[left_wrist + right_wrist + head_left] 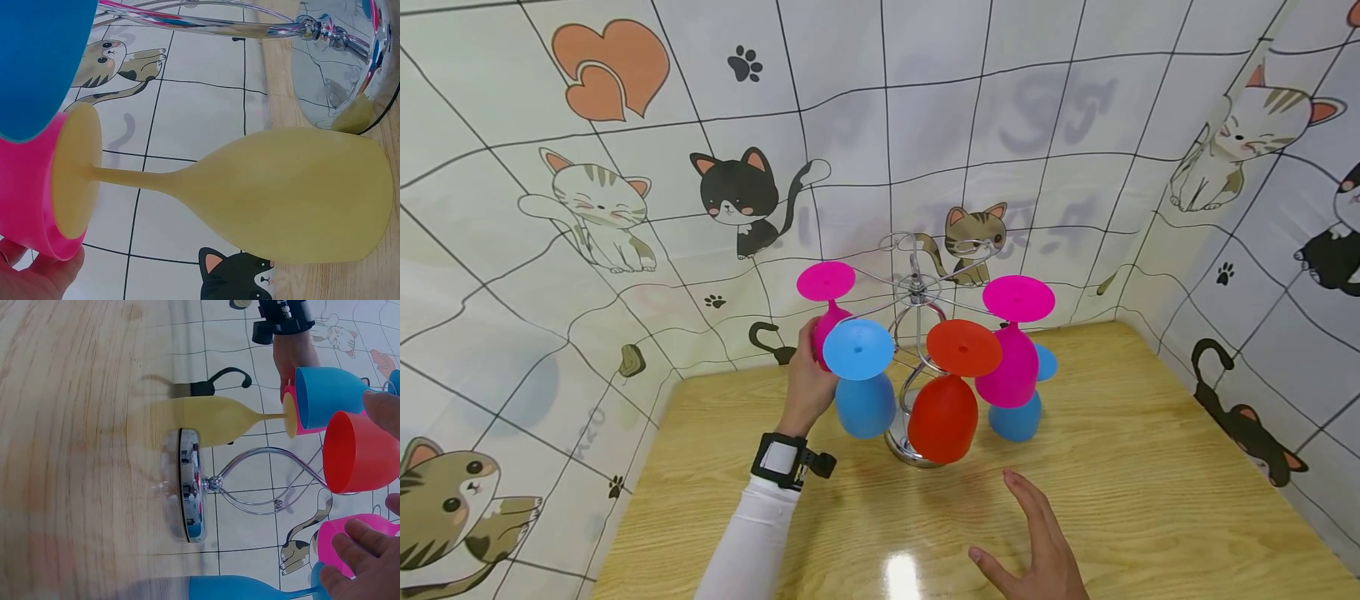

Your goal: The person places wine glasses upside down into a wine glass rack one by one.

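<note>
Gripping a pink goblet [832,321] by its upside-down bowl, the left hand [811,382] has its fingers curled round the side, near the rim; the right hand [1037,554] is spread, its fingers holding nothing, over the front of the counter [1120,483]. The held goblet is at the left side of the chrome rack [917,287], foot uppermost; whether its stem sits in a rack arm I cannot tell. It looks like thin matte plastic, so probably light, stiff enough for a gentle hold, a little slippery and unlikely to shatter, though a hard squeeze near the rim might flex it. The widest part of the bowl seems the surest hold, with the slim stem left free. Below it, a yellow goblet [287,194] stands rim-down on the counter, its foot so near the pink rim that a low swing could topple it. Just beside hangs a blue goblet [865,407], then a red goblet [943,421] and a second pink goblet [1009,367], all bowl-down; another blue goblet [1017,422] stands rim-down on the right, before the cat-printed wall covering [850,50].
</note>
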Motion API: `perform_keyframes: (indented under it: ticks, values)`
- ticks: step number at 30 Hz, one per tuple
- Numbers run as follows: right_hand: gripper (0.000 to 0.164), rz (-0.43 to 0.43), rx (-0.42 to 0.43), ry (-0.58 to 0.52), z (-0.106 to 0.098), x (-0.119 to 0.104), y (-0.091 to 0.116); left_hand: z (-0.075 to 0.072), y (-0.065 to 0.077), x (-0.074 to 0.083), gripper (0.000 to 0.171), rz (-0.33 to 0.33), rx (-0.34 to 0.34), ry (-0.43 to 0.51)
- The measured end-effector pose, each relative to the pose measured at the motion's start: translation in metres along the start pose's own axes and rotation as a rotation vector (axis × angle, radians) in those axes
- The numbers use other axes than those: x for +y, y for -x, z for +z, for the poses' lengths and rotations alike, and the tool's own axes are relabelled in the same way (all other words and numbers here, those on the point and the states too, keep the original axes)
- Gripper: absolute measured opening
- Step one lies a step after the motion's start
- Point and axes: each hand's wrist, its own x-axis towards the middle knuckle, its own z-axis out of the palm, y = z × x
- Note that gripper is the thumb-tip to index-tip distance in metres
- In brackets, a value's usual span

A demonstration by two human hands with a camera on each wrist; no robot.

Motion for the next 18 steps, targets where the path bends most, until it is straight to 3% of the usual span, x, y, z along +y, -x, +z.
perform_keyframes:
  ticks: [9,18]
  values:
    - [0.107,0.016,-0.007,-0.001,-0.0002,-0.0008,0.0007,0.0053,-0.0014,0.0032,0.083,0.036,-0.014,0.009]
    - [0.107,-0.009,-0.007,-0.021,0.0,0.0007,-0.0005,0.0066,-0.0012,0.0027,0.086,0.028,-0.041,0.037]
